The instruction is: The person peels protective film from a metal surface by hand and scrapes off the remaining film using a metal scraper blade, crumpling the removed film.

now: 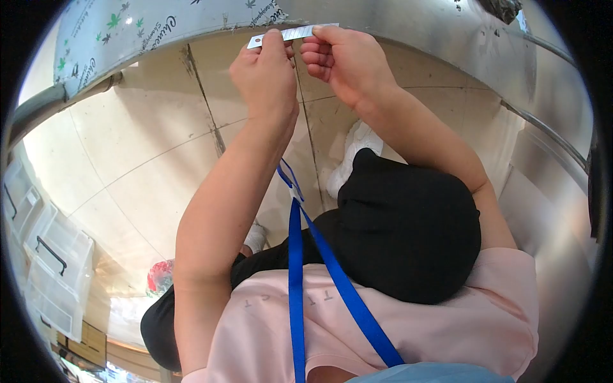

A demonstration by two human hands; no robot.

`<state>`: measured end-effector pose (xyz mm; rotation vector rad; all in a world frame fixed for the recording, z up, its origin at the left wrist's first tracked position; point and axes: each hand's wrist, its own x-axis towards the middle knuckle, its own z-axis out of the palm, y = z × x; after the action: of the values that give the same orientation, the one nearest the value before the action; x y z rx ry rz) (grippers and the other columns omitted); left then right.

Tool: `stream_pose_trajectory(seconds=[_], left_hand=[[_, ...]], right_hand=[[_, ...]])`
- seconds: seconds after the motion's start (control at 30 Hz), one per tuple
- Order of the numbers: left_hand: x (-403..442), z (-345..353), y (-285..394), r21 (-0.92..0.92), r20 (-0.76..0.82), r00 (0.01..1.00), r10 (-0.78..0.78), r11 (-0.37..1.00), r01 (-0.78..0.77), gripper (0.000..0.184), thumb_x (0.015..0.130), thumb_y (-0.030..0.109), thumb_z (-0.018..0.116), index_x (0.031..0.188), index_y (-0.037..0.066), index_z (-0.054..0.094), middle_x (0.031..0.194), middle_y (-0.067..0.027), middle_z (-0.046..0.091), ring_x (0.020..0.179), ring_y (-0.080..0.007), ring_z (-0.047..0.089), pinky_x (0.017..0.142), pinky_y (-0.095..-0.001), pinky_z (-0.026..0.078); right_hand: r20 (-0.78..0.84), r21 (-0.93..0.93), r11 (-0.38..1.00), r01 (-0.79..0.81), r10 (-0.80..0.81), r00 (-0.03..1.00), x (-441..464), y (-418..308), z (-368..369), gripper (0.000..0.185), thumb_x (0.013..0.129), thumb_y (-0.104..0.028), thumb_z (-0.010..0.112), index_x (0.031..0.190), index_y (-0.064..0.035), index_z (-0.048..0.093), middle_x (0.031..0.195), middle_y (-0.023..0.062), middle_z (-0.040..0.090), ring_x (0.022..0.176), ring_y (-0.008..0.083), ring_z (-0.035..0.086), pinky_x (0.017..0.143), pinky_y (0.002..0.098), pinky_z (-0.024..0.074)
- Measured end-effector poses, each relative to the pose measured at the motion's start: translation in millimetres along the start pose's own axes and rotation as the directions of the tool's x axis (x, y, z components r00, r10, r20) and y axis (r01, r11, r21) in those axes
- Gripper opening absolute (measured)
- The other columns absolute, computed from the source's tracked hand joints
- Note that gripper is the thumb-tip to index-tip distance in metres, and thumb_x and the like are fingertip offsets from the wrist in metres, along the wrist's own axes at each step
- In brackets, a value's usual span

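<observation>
A narrow white tag (296, 33) with a small hole at its left end and faint printing is stretched between my two hands, at the edge of the metal table. My left hand (268, 80) pinches it near the holed end, thumb on top. At the other end, my right hand (351, 64) grips the tag between thumb and curled fingers. What is printed on it is too small to read.
Ahead is a metal table (396, 48), its left part covered by a patterned sheet (159, 25). Metal rails (549, 134) run at the right. Clear plastic boxes (60, 255) with dark handles stand at the left. A blue lanyard (295, 274) hangs over my lap.
</observation>
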<state>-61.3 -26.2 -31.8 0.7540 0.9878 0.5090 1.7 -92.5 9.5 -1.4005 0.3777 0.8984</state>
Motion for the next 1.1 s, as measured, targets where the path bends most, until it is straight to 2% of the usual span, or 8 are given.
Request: stream_pose_trajectory(seconds=[0.17,0.37,0.5,0.6,0.7,0.8,1.0,1.1], left_hand=[[7,-7,7,0.044,-0.048,0.999,-0.002,0.999,0.004,0.023,0.08,0.013,0.056,0.064,-0.004,0.053,0.06,-0.0038,0.054,0.052,-0.0071,0.046,0.048,-0.0227,0.036],[-10,-11,11,0.227,0.065,0.983,0.17,0.957,-0.18,0.024,0.085,0.018,0.06,0.075,-0.004,0.057,0.066,-0.0051,0.057,0.054,-0.0065,0.047,0.048,-0.0196,0.036],[-5,-10,5,0.184,0.105,0.984,0.147,0.969,-0.164,0.024,0.085,0.019,0.06,0.076,-0.003,0.058,0.067,-0.0048,0.057,0.055,-0.0066,0.048,0.049,-0.0195,0.037],[-6,-4,8,0.219,0.065,0.993,0.099,0.969,-0.111,0.021,0.084,0.016,0.058,0.075,-0.003,0.058,0.067,-0.0047,0.056,0.055,-0.0072,0.048,0.048,-0.0199,0.037],[-8,2,13,0.106,0.009,1.0,0.029,0.994,-0.03,0.017,0.082,0.012,0.057,0.073,-0.003,0.056,0.066,-0.005,0.055,0.055,-0.008,0.048,0.048,-0.0206,0.037],[-6,2,19,0.035,0.03,0.998,0.05,0.998,-0.051,0.016,0.081,0.01,0.056,0.073,-0.003,0.055,0.065,-0.0054,0.055,0.055,-0.0088,0.048,0.048,-0.0211,0.036],[5,2,18,0.072,-0.014,0.999,0.048,0.996,-0.047,0.015,0.08,0.009,0.056,0.072,-0.004,0.054,0.066,-0.0056,0.055,0.054,-0.0095,0.047,0.047,-0.0215,0.036],[5,2,21,0.042,-0.026,1.0,0.014,0.999,-0.013,0.015,0.08,0.009,0.056,0.072,-0.003,0.054,0.065,-0.0056,0.054,0.054,-0.0095,0.047,0.046,-0.0217,0.036]], right_hand=[[0.018,-0.021,0.999,-0.029,0.029,0.999,-1,3,11,0.017,0.088,-0.011,0.048,0.078,0.0023,0.053,0.067,0.0079,0.056,0.056,0.0133,0.055,0.052,0.0248,0.0493],[0.122,-0.022,0.999,0.025,-0.022,0.992,-5,6,-7,0.021,0.09,-0.015,0.048,0.08,0.0021,0.055,0.068,0.0073,0.057,0.057,0.0134,0.056,0.051,0.0245,0.0476],[0.067,-0.079,0.996,0.044,-0.039,0.997,-4,5,-6,0.022,0.09,-0.017,0.048,0.081,0.0017,0.055,0.069,0.0068,0.057,0.057,0.0133,0.056,0.051,0.0246,0.0474],[0.046,-0.071,0.997,-0.041,0.044,0.998,-8,-6,-5,0.022,0.09,-0.017,0.048,0.081,0.0012,0.055,0.069,0.0065,0.057,0.057,0.0132,0.055,0.051,0.0247,0.048],[0.019,-0.05,0.998,-0.044,0.045,0.999,-9,-8,1,0.02,0.09,-0.015,0.048,0.081,0.0015,0.055,0.069,0.0066,0.057,0.056,0.0133,0.055,0.052,0.0249,0.0485],[-0.026,-0.041,0.999,-0.033,0.032,0.999,-10,-9,12,0.019,0.09,-0.014,0.048,0.081,0.0019,0.055,0.068,0.0066,0.056,0.056,0.0132,0.055,0.052,0.025,0.0488],[-0.003,0.027,1.0,0.014,-0.014,1.0,-5,0,16,0.021,0.091,-0.016,0.048,0.079,0.001,0.054,0.068,0.0063,0.055,0.057,0.0131,0.055,0.052,0.0247,0.0476],[0.17,-0.122,0.992,0.019,0.002,0.985,3,1,0,0.022,0.091,-0.021,0.052,0.087,-0.001,0.059,0.071,0.0035,0.055,0.064,0.0114,0.053,0.058,0.0263,0.0465]])
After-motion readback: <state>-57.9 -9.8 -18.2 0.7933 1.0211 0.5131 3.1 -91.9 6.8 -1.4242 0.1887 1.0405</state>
